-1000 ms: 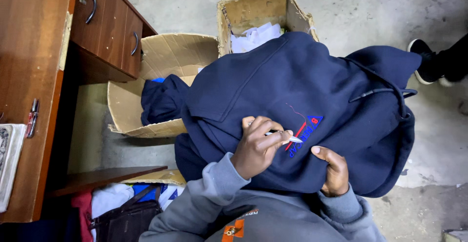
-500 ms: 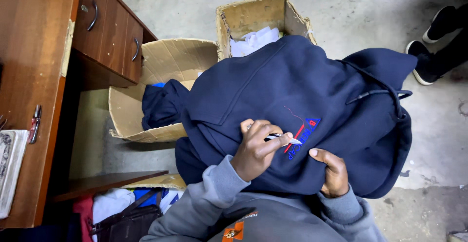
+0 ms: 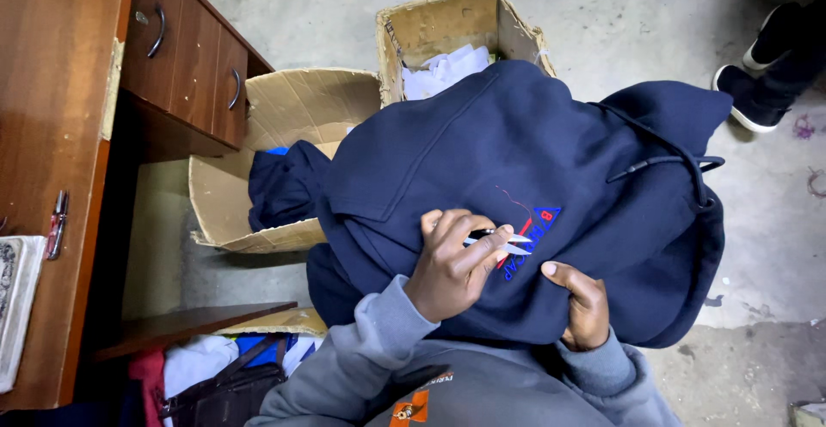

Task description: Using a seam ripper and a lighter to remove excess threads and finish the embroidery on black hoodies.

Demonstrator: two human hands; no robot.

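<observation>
- The landmark is the navy hooded sweatshirt point(image 3: 482, 160), which lies spread over the person's lap. All places below are told from it.
- Far to the left of the sweatshirt stands a brown wooden desk point(image 3: 52, 134) with drawers. Between the desk and the sweatshirt lies an open cardboard box point(image 3: 284, 117) on its side, with another dark blue garment point(image 3: 284, 186) in it that touches the sweatshirt's left edge.
- Behind the sweatshirt, at its upper edge, stands a second cardboard box point(image 3: 447, 27) with white cloth point(image 3: 443, 70) inside.
- The left hand point(image 3: 452, 263) rests on the lower middle of the sweatshirt. Its fingers are curled closed around small thread snips point(image 3: 503, 242), and the thumb presses on them.
- The pale blades of the snips point to the right, toward the red and blue embroidered emblem point(image 3: 527, 239). Their tips lie just at the emblem's left edge, and a loose red thread point(image 3: 514, 203) rises from the emblem just above the blades. The long axis of the snips runs about left to right; the emblem's lettering runs slanted across it.
- The right hand point(image 3: 585, 306) is just below and right of the emblem. It grips a fold of the sweatshirt's lower edge, with the thumb flat on the cloth and the other fingers hidden under it.
- Of the two hands, the left is the nearer to the emblem.
- Far right, beyond the hood, another person's dark shoe point(image 3: 757, 100) stands on the concrete floor point(image 3: 757, 246).
</observation>
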